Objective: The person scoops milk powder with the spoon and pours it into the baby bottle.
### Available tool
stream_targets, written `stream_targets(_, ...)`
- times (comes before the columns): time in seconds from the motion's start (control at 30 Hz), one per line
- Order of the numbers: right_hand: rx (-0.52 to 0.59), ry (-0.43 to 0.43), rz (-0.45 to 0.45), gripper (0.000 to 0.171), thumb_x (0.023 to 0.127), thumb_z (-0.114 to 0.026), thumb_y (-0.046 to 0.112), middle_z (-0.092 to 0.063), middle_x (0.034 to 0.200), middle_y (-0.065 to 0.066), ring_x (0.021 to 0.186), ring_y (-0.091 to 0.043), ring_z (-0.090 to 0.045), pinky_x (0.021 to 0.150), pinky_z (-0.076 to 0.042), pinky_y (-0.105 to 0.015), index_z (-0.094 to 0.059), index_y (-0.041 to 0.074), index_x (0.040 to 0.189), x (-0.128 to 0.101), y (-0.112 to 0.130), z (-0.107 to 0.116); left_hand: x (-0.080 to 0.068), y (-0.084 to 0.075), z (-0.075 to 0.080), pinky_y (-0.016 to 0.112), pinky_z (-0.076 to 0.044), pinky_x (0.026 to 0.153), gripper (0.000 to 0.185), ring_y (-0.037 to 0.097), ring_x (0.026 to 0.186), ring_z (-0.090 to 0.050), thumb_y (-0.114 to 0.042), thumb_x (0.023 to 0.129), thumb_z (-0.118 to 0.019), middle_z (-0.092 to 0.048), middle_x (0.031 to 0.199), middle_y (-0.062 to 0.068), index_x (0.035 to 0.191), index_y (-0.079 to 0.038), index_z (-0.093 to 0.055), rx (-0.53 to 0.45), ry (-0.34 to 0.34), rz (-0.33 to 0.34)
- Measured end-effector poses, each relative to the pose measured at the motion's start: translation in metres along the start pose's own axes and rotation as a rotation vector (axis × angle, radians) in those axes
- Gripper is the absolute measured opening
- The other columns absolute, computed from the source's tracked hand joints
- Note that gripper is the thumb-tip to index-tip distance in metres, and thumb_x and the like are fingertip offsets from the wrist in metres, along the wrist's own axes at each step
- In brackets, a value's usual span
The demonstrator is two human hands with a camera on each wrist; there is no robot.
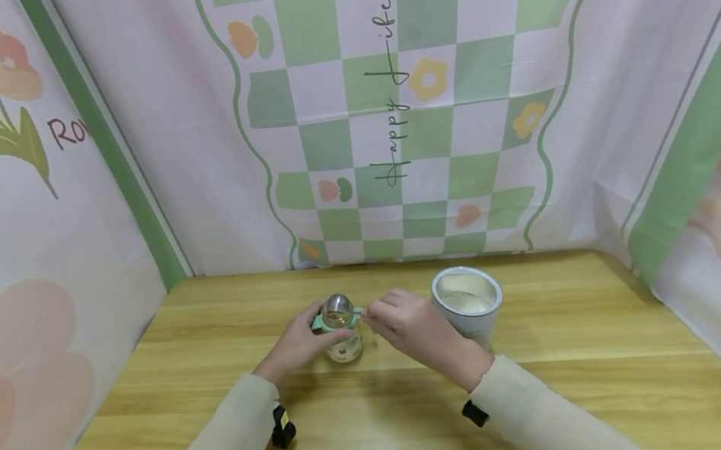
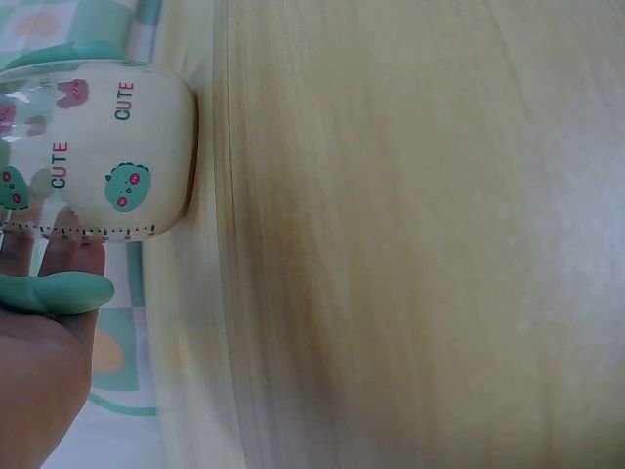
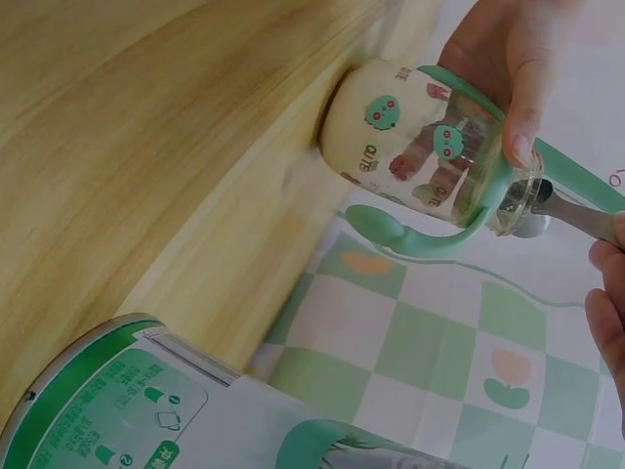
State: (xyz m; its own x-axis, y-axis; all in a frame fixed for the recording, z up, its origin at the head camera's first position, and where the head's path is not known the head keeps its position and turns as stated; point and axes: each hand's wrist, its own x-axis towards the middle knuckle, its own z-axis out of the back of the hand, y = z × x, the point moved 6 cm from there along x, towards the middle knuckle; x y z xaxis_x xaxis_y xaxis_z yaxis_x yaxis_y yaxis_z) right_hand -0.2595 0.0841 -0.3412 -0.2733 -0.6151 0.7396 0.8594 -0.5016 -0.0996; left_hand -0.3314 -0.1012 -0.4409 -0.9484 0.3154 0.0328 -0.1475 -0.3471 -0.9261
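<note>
A clear baby bottle (image 1: 345,350) with green handles and printed cartoon faces stands upright on the table, its lower part pale with cream-coloured powder. My left hand (image 1: 298,347) grips it from the left, the thumb across its front near the neck and fingers behind it in the left wrist view. My right hand (image 1: 416,327) pinches the handle of a metal spoon (image 3: 578,215). The spoon's round bowl sits right over the bottle's open mouth, its hollow turned out of sight in the head view. Close by my right hand stands an open can (image 1: 474,326) of pale powder.
The wooden table (image 1: 564,396) reaches back to a curtain (image 1: 377,99) with green checks, and more printed cloth (image 1: 1,229) hangs on the left. Green printed labelling (image 3: 127,410) shows on the can's side near my right wrist.
</note>
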Motion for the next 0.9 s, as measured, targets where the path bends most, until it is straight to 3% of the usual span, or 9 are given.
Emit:
stream_targets(0.13, 0.056, -0.005, -0.070, 0.007, 0.096, -0.070, 0.014, -0.069, 0.082, 0.000, 0.073, -0.012, -0.064, 0.060, -0.053, -0.020, -0.068, 0.009, 0.091, 0.002, -0.006, 0.001, -0.001, 0.000, 0.000, 0.055, -0.041, 0.105, 0.078, 0.024, 0.120, -0.057, -0.049, 0.083, -0.080, -0.062, 0.129, 0.001, 0.149, -0.027, -0.046, -0.009, -0.001, 0.006)
stream_targets(0.23, 0.131, -0.017, -0.145, 0.006, 0.096, -0.070, 0.012, -0.069, 0.082, 0.000, 0.073, -0.010, -0.065, 0.062, -0.055, -0.021, -0.068, 0.009, 0.091, 0.003, -0.012, 0.003, 0.000, 0.000, 0.000, 0.055, -0.040, 0.106, 0.079, 0.024, 0.120, -0.057, -0.051, 0.082, -0.080, -0.062, 0.129, 0.001, 0.149, -0.027, -0.046, -0.008, 0.001, 0.013)
stream_targets(0.33, 0.193, -0.024, -0.223, 0.008, 0.090, -0.076, 0.006, -0.068, 0.080, 0.001, 0.072, -0.009, -0.066, 0.060, -0.056, -0.024, -0.068, 0.010, 0.090, 0.005, -0.017, 0.003, 0.000, -0.001, 0.000, 0.054, -0.041, 0.106, 0.080, 0.024, 0.120, -0.057, -0.052, 0.082, -0.080, -0.062, 0.129, 0.000, 0.149, -0.026, -0.045, -0.002, 0.007, 0.007)
stream_targets(0.6, 0.373, -0.057, -0.435, 0.005, 0.093, -0.074, 0.010, -0.070, 0.077, 0.004, 0.066, -0.005, -0.064, 0.054, -0.053, -0.024, -0.069, 0.010, 0.091, 0.004, -0.032, 0.006, 0.001, 0.000, 0.000, 0.054, -0.042, 0.105, 0.081, 0.024, 0.118, -0.058, -0.052, 0.082, -0.080, -0.063, 0.127, 0.000, 0.150, -0.024, -0.045, 0.011, 0.000, 0.009)
stream_targets(0.77, 0.502, -0.063, -0.616, 0.008, 0.095, -0.072, 0.017, -0.071, 0.076, 0.001, 0.059, -0.010, -0.060, 0.050, -0.048, -0.026, -0.069, 0.012, 0.089, 0.000, -0.042, 0.008, 0.001, 0.002, 0.000, 0.054, -0.042, 0.105, 0.078, 0.024, 0.118, -0.059, -0.051, 0.083, -0.080, -0.063, 0.127, 0.000, 0.148, -0.025, -0.046, 0.000, 0.004, 0.011)
stream_targets(0.9, 0.635, -0.035, -0.793, 0.016, 0.097, -0.070, 0.026, -0.072, 0.081, -0.001, 0.064, -0.022, -0.061, 0.053, -0.047, -0.027, -0.069, 0.012, 0.090, -0.006, -0.050, 0.007, 0.001, 0.001, 0.000, 0.054, -0.042, 0.104, 0.076, 0.023, 0.117, -0.059, -0.049, 0.082, -0.081, -0.063, 0.126, 0.000, 0.146, -0.026, -0.049, -0.022, 0.006, 0.008)
